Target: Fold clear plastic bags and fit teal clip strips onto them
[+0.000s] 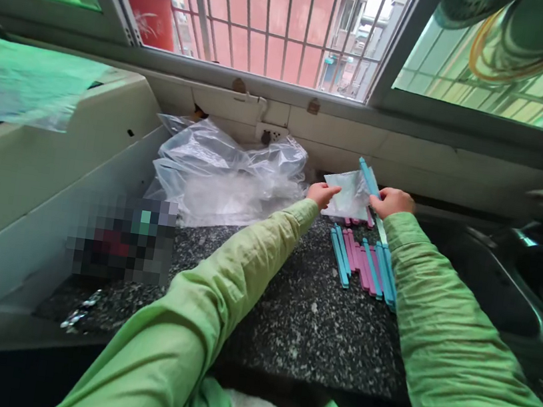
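Note:
My left hand point(323, 195) is closed, thumb and fingers pinching the left edge of a small clear plastic bag point(348, 197). At the bag's right side my right hand point(393, 202) grips a long blue bag-sealing clip point(367, 175), which slants up and to the left. Part of the clip is covered by my fingers. A pale strip point(380, 229) shows just below that hand; what it is I cannot make out. Under both hands, several blue sealing clips point(339, 257) and pink sealing clips point(367, 271) lie side by side on the counter. My right sleeve hides some.
A heap of large clear plastic bags point(224, 183) lies left of my hands on the speckled stone counter point(304, 329). Behind are a wall socket point(272, 133) and a barred window. A sink point(504, 276) is at right, a white panel point(64, 201) at left.

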Demonstrator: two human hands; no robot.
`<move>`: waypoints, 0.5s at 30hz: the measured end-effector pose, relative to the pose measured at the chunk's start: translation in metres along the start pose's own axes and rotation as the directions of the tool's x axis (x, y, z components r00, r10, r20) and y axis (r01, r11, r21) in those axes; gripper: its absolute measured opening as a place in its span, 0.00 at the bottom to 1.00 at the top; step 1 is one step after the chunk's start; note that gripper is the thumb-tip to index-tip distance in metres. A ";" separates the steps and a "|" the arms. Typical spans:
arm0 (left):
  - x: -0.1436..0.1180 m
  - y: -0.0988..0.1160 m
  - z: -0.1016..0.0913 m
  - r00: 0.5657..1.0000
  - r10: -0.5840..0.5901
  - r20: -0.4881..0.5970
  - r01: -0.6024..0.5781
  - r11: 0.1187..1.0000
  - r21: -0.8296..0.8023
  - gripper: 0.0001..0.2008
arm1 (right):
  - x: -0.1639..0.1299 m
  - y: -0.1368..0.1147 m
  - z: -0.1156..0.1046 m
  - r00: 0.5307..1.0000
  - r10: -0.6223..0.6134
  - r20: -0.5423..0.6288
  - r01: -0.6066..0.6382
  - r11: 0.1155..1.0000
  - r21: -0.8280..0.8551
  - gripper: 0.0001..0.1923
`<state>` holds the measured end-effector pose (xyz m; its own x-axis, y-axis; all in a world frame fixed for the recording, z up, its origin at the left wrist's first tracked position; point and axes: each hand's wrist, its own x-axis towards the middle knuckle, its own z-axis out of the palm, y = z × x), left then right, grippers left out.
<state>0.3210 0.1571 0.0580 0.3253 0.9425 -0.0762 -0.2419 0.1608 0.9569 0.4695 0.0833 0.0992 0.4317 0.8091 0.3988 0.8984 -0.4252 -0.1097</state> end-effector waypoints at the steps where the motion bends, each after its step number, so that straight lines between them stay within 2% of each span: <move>1: 0.003 -0.003 0.003 1.000 -0.028 -0.012 0.029 0.997 0.071 0.15 | 0.003 0.002 0.006 0.999 0.019 0.034 -0.018 1.000 -0.006 0.14; 3: 0.007 -0.009 0.008 0.996 -0.082 -0.034 0.088 0.976 0.200 0.15 | 0.005 0.005 0.017 0.995 0.050 0.089 -0.049 0.999 -0.014 0.13; 7: 0.015 -0.021 0.012 0.994 -0.100 -0.048 0.109 0.956 0.274 0.13 | 0.005 0.007 0.036 0.973 0.117 0.200 -0.115 0.993 -0.020 0.14; 12: 0.022 -0.036 0.011 0.993 -0.105 -0.043 0.114 0.930 0.349 0.09 | 0.006 0.008 0.052 0.949 0.116 0.292 -0.096 0.992 -0.082 0.12; 15: 0.020 -0.037 0.007 0.994 -0.105 -0.037 0.111 0.916 0.384 0.07 | 0.006 0.008 0.058 0.940 0.113 0.321 -0.078 0.990 -0.118 0.11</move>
<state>0.3430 0.1678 0.0230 0.3149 0.9306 -0.1867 0.1659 0.1397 0.9762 0.4844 0.1083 0.0475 0.5330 0.8432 0.0703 0.8461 -0.5321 -0.0326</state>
